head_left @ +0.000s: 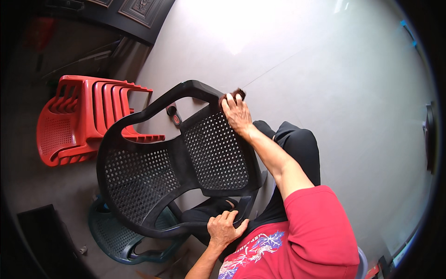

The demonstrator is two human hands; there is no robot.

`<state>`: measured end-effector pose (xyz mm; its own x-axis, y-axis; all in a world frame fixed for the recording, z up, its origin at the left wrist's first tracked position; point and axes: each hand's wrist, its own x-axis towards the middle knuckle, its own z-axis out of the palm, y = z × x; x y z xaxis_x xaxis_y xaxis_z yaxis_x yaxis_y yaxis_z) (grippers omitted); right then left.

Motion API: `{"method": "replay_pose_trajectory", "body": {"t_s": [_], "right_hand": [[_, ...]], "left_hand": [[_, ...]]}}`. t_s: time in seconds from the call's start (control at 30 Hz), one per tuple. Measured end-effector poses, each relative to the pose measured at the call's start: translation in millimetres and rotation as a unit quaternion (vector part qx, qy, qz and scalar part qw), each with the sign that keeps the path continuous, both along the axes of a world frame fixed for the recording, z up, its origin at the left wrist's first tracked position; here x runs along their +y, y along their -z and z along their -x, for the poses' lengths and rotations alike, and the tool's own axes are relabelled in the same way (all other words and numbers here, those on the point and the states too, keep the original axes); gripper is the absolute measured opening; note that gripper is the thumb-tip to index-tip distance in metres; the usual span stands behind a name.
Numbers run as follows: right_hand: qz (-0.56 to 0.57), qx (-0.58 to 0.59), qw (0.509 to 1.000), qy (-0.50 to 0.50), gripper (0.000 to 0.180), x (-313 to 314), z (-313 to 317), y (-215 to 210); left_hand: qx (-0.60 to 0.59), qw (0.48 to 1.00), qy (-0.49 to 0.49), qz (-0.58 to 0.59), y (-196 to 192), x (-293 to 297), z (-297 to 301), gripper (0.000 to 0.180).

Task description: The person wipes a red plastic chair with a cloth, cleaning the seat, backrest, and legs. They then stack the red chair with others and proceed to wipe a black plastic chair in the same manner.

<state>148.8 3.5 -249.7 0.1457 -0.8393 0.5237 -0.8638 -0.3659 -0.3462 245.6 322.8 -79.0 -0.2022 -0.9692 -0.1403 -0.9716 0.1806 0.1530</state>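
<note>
A black plastic armchair (218, 153) with a perforated seat and back is tilted in front of my legs. Curled over its near armrest, my left hand (225, 229) grips the chair. My right hand (237, 114) is closed on a dark reddish-brown fuzzy wad (239, 93), pressed against the chair's far corner. Whether the wad is a cloth or a brush I cannot tell, since my fingers cover most of it.
A stack of red plastic chairs (100, 107) stands at the left. Below the black chair lies a dark green plastic chair (109, 230). A small dark container (173, 115) with a red mark is on the floor (288, 79) behind the armchair. A dark panelled door (139, 14) is at the upper left.
</note>
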Motion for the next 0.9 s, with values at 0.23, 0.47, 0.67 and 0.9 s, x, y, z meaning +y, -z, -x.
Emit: {"method": "replay_pose_trajectory", "body": {"t_s": [0.23, 0.47, 0.67, 0.9], "right_hand": [[-0.088, 0.066, 0.993, 0.048, 0.039, -15.5, -21.1, -11.3], [-0.112, 0.028, 0.991, -0.066, 0.072, 98.5, -9.9, -10.1], [-0.25, -0.059, 0.965, 0.045, 0.072, 191.4, 0.8, 0.4], [-0.449, -0.164, 0.878, 0.002, 0.049, 254.2, 25.6, -2.3]], "left_hand": [[0.013, 1.0, -0.003, 0.016, 2.6, -2.6, 2.7, 0.033], [0.002, 0.999, -0.005, 0.051, 5.5, 3.6, -3.4, 0.035], [0.001, 0.998, -0.02, 0.062, 4.3, 4.5, 2.1, 0.037], [0.008, 0.995, -0.036, 0.094, 10.2, 11.0, -3.5, 0.035]]}}
